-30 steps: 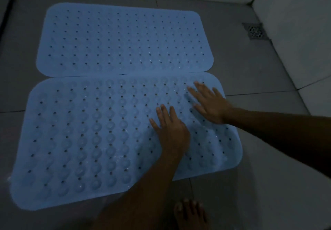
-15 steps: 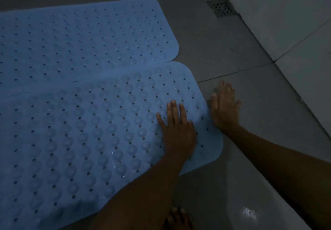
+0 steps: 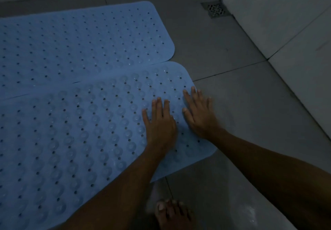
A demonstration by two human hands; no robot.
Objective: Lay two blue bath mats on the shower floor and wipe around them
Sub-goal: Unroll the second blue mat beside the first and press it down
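Both blue bath mats lie edge to edge on the shower floor [image 3: 241, 104], my left hand [image 3: 161, 127] and right hand [image 3: 200, 115] flat, fingers straight, pressing the near mat's [image 3: 80, 140] right end, the far mat [image 3: 80, 47] beyond.

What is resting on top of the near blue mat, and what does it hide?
Both hands lie flat on the near mat: the left hand and the right hand, at its right end. The bumps and holes beneath the palms and forearms are covered.
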